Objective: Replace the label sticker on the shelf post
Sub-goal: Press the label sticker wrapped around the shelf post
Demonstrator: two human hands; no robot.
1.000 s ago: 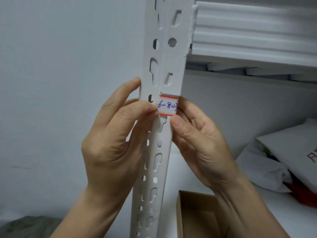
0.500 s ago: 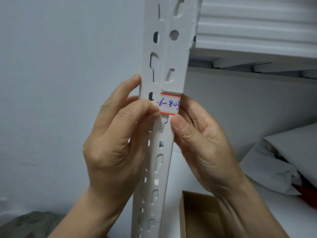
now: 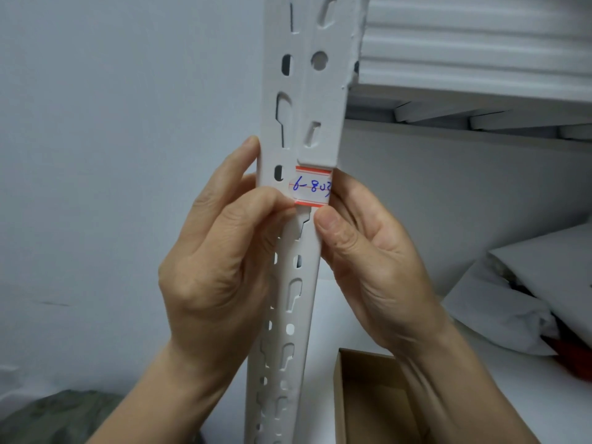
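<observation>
Setting: pale grey-blue wall [image 3: 112, 123] behind a white metal shelving unit, seen from head height.

Near items:
- Left hand [image 3: 217, 270]: wrapped round the left flange of the shelf post [image 3: 317, 100], thumb and forefinger pinched shut on the label sticker's left edge, where a corner looks lifted off the metal.
- Right hand [image 3: 368, 261]: thumb braced on the post's front face just below the sticker, fingers curled behind; it steadies the post and holds nothing else.
- Label sticker [image 3: 311, 186]: white, red bands top and bottom, blue handwriting. Sits on the post's front face directly under the end of an overlapping upper plate, between the two hands.

Middle: cardboard box [image 3: 368, 395], open, on the lower shelf beside the post.

Far: white bags [image 3: 512, 302] on the shelf at right; upper shelf [image 3: 480, 59] overhead.

Risks, as judged: a quick or sideways pull may tear the paper and leave residue; the sticker's top edge meets the plate step and may snag there.

Not determinable: the last handwritten character, which wraps round the post's edge; the right fingertips behind the post; whether this is the old or new label; any replacement label; box contents.
</observation>
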